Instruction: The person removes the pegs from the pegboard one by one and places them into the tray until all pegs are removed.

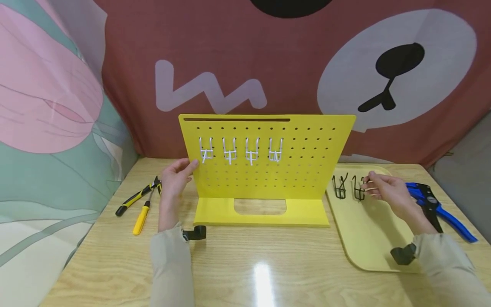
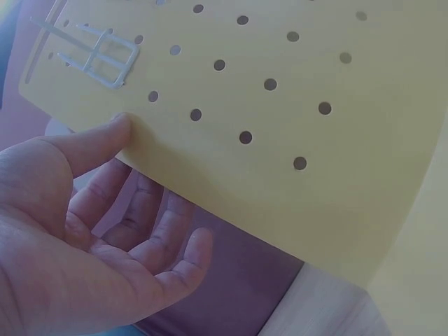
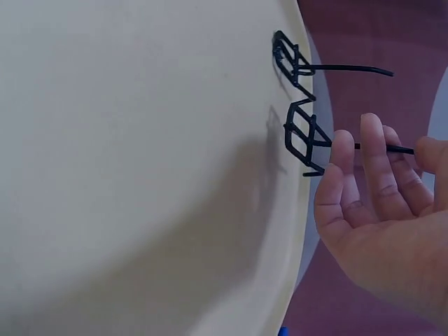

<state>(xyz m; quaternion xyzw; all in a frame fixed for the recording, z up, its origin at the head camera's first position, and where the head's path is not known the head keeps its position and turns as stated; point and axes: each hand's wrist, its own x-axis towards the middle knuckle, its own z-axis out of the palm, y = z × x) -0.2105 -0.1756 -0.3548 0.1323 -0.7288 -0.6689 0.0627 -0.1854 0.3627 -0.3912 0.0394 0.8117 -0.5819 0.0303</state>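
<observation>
A yellow pegboard (image 1: 261, 193) stands upright on its flat base, with several white wire hooks (image 1: 230, 155) in a row on its upper left and middle. My left hand (image 1: 174, 179) grips the board's left edge. In the left wrist view the thumb presses the front face and the other fingers curl behind the edge. At the far end of the yellow tray (image 1: 372, 251), my right hand (image 1: 393, 192) pinches the long prong of a black wire hook (image 3: 299, 136) between thumb and fingers. Another black hook (image 1: 340, 192) sits just left of it on the tray.
Blue-handled pliers (image 1: 426, 200) lie right of the tray, partly behind my right hand. Left of the board are yellow-and-black pliers (image 1: 132, 204) and a yellow-handled screwdriver (image 1: 141, 218). A patterned cloth (image 1: 238, 51) hangs close behind the board.
</observation>
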